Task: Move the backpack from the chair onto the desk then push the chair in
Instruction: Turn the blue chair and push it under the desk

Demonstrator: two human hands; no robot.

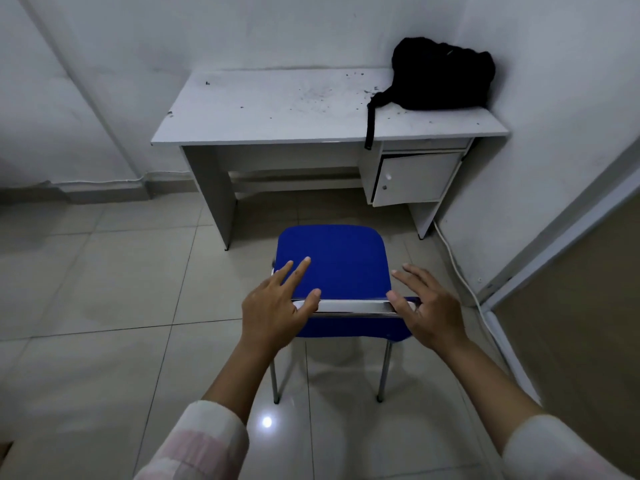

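The black backpack [441,76] lies on the back right corner of the white desk [277,109], against the wall, with one strap hanging over the desk's front edge. A blue chair [334,259] with metal legs stands on the floor in front of the desk, apart from it, its seat bare. My left hand [278,308] hovers at the left end of the chair's backrest top, fingers spread, thumb at the rail. At the right end of that rail is my right hand [427,308], fingers spread as well. Neither hand is closed around the backrest.
The desk has a small cupboard [414,178] on its right side with the door slightly ajar. A white cable [460,275] runs along the floor by the right wall. A door frame [568,237] stands at the right. Tiled floor [104,271] spreads to the left.
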